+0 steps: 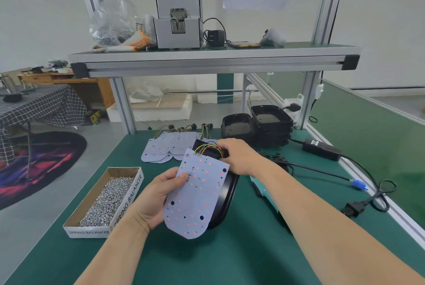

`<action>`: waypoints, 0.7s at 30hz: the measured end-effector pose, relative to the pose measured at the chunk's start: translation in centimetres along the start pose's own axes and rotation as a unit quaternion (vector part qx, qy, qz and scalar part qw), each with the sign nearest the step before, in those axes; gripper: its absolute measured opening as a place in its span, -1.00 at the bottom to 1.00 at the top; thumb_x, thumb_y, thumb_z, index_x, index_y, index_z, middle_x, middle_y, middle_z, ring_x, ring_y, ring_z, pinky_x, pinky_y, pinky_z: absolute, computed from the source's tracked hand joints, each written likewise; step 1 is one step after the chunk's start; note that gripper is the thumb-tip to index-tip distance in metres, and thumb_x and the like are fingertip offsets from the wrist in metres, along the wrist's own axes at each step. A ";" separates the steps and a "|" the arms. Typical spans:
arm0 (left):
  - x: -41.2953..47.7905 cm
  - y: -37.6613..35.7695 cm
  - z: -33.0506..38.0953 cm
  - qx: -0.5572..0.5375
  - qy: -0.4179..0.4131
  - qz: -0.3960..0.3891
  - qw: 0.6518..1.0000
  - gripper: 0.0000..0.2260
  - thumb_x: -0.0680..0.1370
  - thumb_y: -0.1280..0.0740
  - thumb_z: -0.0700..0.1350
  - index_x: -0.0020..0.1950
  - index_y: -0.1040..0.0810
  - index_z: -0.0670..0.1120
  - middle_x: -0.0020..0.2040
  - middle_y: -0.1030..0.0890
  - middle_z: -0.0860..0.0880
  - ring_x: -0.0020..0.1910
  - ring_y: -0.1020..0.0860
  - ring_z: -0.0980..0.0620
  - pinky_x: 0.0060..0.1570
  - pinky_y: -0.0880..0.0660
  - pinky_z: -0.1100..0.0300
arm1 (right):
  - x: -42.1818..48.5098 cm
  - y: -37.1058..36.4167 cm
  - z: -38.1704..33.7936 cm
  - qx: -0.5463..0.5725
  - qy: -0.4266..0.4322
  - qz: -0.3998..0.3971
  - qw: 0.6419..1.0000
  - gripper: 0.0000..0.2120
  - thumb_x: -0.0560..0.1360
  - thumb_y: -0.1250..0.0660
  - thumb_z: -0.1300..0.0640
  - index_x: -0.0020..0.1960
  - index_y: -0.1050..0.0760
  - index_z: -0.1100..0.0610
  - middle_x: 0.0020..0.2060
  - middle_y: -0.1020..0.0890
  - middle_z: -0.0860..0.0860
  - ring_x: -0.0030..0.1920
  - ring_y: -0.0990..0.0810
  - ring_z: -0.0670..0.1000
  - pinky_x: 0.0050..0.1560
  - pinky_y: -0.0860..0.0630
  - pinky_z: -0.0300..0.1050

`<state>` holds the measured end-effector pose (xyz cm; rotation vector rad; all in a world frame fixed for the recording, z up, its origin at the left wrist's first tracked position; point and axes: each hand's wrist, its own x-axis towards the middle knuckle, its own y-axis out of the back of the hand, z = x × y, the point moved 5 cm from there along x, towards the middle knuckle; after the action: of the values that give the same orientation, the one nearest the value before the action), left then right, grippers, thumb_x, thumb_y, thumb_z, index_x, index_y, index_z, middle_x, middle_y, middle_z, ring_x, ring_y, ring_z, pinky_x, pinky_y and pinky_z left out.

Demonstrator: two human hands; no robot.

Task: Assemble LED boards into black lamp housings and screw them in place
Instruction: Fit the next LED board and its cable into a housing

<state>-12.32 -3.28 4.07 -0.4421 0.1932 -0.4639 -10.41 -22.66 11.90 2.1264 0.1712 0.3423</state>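
Observation:
My left hand (153, 195) grips the left edge of a pale LED board (195, 195) dotted with red and orange LEDs, holding it tilted above the green table. Beneath and behind the board lies a black lamp housing (226, 199), mostly hidden by it. My right hand (239, 156) holds the housing's far end, where the board's coloured wires (208, 148) loop over. More LED boards (165, 147) with wire bundles lie spread behind. Two stacks of black housings (257, 126) stand at the back right.
A cardboard box of screws (108, 197) sits at the left. A teal tool (264, 192) lies under my right forearm. A power adapter (322, 149), cables and a plug (354, 207) trail along the right edge. A screw feeder (178, 20) stands on the upper shelf.

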 end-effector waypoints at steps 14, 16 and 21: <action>-0.2 0.5 0.9 0.063 -0.037 0.037 0.997 -0.77 0.49 -0.46 -0.16 0.11 -0.66 -0.22 0.10 -0.67 -0.29 -0.07 -0.69 -0.17 -0.08 -0.65 0.00 | 1.3 -1.1 1.1 0.207 -0.063 -0.063 0.974 -0.87 0.54 -0.37 0.27 -0.02 -0.56 0.05 -0.13 -0.58 -0.08 -0.13 -0.51 -0.10 -0.06 -0.46 -0.18; -0.3 1.7 0.9 0.008 -0.049 0.077 0.996 -0.74 0.48 -0.40 -0.15 0.12 -0.64 -0.22 0.10 -0.68 -0.25 -0.06 -0.70 -0.15 -0.08 -0.66 0.01 | 0.7 -1.2 1.0 0.396 -0.093 -0.094 0.909 -0.86 0.60 -0.33 0.21 0.15 -0.56 0.09 0.02 -0.63 -0.01 -0.01 -0.58 -0.04 0.11 -0.56 -0.09; -0.5 2.4 0.7 -0.008 -0.077 0.112 0.991 -0.89 0.46 -0.40 -0.14 -0.05 -0.63 -0.12 -0.01 -0.70 -0.15 -0.15 -0.69 -0.08 -0.17 -0.66 0.06 | -1.0 -1.8 1.5 0.368 -0.122 0.049 0.920 -0.73 0.59 -0.32 -0.16 0.12 -0.57 0.01 0.02 -0.62 -0.03 0.02 -0.59 -0.05 0.12 -0.59 -0.08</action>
<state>-11.64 -0.83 3.68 -0.4646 0.0948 -0.2073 -10.84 -23.13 9.46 2.9094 0.0460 0.0583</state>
